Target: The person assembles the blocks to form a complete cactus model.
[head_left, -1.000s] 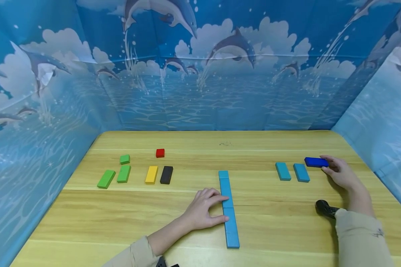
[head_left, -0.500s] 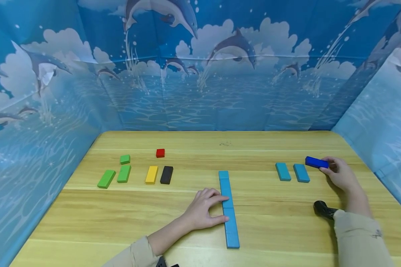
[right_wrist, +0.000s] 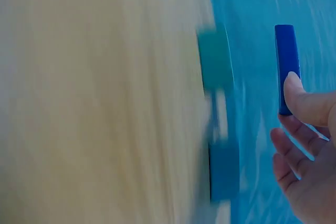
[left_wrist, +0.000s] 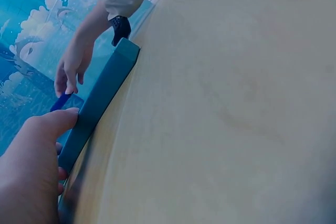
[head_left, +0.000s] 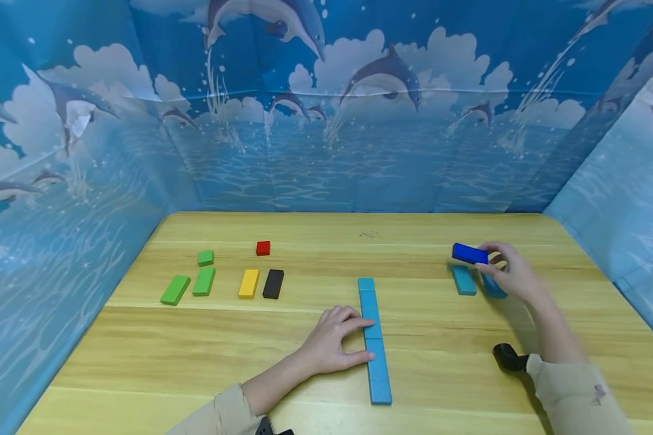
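A dark blue rectangular block [head_left: 467, 254] is pinched at one end between the thumb and fingers of my right hand [head_left: 514, 276]. It is raised above the table, over two light blue blocks; the nearer-left one [head_left: 464, 280] shows whole, while the other [head_left: 491, 285] is partly behind the hand. In the right wrist view the dark blue block [right_wrist: 286, 51] sticks out past the thumb. My left hand [head_left: 333, 344] rests its thumb and index finger on a straight row of light blue blocks [head_left: 380, 377] mid-table. The left wrist view shows the thumb against the row's edge [left_wrist: 100, 98].
On the left lie several green blocks [head_left: 204, 281], a yellow block [head_left: 248, 284], a black block [head_left: 273, 284] and a small red block [head_left: 263, 248]. Dolphin-print cloth [head_left: 359, 163] walls the wooden table [head_left: 413, 241] on three sides. A black wrist device [head_left: 508, 357] sits by the right sleeve.
My right hand has lifted the dark blue block and carried it left, over the two loose light blue blocks. The left hand stays on the row.
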{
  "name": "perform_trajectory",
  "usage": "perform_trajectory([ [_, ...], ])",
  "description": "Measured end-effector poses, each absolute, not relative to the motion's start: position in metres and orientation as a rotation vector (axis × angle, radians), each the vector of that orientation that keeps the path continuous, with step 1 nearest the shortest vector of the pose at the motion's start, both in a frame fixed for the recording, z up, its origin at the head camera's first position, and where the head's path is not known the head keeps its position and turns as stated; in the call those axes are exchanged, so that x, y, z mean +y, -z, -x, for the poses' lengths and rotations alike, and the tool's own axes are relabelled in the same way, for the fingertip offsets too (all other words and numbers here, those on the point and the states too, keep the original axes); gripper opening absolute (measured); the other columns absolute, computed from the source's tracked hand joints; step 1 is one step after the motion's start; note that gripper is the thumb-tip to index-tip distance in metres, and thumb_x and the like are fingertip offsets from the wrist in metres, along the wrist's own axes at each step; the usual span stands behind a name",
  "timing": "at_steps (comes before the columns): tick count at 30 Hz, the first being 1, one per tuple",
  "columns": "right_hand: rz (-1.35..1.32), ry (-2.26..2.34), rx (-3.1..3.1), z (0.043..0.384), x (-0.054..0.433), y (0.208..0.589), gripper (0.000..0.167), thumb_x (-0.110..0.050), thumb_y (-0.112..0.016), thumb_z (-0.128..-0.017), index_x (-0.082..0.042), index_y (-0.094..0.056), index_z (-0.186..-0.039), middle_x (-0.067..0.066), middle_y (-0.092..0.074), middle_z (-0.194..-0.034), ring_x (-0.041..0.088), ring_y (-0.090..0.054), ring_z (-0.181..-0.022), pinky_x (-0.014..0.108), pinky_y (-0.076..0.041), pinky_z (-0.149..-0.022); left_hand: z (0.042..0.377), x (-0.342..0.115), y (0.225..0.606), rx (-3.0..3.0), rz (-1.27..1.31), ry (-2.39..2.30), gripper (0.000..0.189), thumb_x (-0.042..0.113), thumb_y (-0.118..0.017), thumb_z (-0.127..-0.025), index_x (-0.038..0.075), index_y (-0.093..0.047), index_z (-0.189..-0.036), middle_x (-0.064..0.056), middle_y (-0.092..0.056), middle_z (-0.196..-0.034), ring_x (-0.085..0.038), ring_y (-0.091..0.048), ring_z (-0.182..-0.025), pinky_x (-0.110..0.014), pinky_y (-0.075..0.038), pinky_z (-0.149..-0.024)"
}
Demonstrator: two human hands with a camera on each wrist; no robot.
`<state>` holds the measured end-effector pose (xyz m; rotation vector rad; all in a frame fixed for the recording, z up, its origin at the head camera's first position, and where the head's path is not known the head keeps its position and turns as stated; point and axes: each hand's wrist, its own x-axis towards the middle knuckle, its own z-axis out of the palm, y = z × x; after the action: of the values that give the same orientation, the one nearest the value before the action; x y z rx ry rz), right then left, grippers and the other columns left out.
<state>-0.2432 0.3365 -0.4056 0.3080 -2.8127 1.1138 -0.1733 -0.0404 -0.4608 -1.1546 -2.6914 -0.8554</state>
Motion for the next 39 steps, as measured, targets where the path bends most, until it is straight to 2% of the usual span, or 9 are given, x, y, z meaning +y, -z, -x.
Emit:
perform_trajectory([
  [3,-0.421,-1.125,-2.826,0.240,0.315,0.404,0.031,-0.013,-0.053,-0.093,0.006,-0.046,-0.117,0.024,-0.044,-0.113,0.028,-0.047,-0.088,0.024,-0.043,-0.060,0.174,-0.040,0.461,-2.693,1.158,0.857,0.051,0.049,-0.063,-0.080,0.022,-0.058,-0.123,0.005,-0.052,-0.111,-0.010,-0.043,-0.101,-0.031,-0.033,-0.092],
  [11,-0.624,-1.211,-2.894,0.225,0.267,0.408,0.029,-0.009,-0.057,-0.090,0.002,-0.048,-0.115,0.018,-0.048,-0.112,0.026,-0.049,-0.089,0.027,-0.042,-0.062,0.175,-0.040,0.460,-2.695,1.160,0.860,0.051,0.048,-0.063,-0.080,0.022,-0.058,-0.123,0.005,-0.052,-0.110,-0.010,-0.043,-0.102,-0.032,-0.033,-0.093],
  [19,-0.739,-1.184,-2.940,0.210,0.233,0.420,0.027,-0.007,-0.062,-0.086,-0.003,-0.051,-0.110,0.008,-0.054,-0.103,0.021,-0.049,-0.087,0.029,-0.044,-0.071,0.174,-0.040,0.460,-2.712,1.149,0.862,0.052,0.049,-0.063,-0.079,0.023,-0.057,-0.124,0.005,-0.051,-0.111,-0.010,-0.043,-0.104,-0.032,-0.033,-0.094],
  [25,-0.770,-1.172,-2.941,0.206,0.221,0.426,0.026,-0.007,-0.065,-0.084,-0.003,-0.052,-0.106,0.004,-0.053,-0.093,0.017,-0.046,-0.079,0.025,-0.040,-0.065,0.175,-0.040,0.460,-2.717,1.150,0.866,0.053,0.050,-0.063,-0.080,0.023,-0.056,-0.125,0.006,-0.051,-0.111,-0.010,-0.043,-0.104,-0.032,-0.032,-0.094],
  [33,-0.770,-1.145,-2.936,0.205,0.218,0.429,0.026,-0.008,-0.067,-0.082,-0.002,-0.054,-0.105,0.006,-0.055,-0.098,0.017,-0.046,-0.082,0.028,-0.042,-0.070,0.175,-0.041,0.460,-2.716,1.154,0.874,0.052,0.049,-0.063,-0.080,0.023,-0.056,-0.125,0.006,-0.051,-0.111,-0.010,-0.043,-0.104,-0.033,-0.032,-0.094],
  [39,-0.776,-1.123,-2.925,0.205,0.217,0.430,0.027,-0.010,-0.069,-0.081,-0.003,-0.055,-0.103,0.004,-0.054,-0.096,0.017,-0.045,-0.081,0.027,-0.041,-0.069,0.175,-0.040,0.460,-2.715,1.157,0.873,0.052,0.049,-0.062,-0.080,0.023,-0.056,-0.125,0.005,-0.051,-0.111,-0.010,-0.043,-0.104,-0.033,-0.032,-0.094],
])
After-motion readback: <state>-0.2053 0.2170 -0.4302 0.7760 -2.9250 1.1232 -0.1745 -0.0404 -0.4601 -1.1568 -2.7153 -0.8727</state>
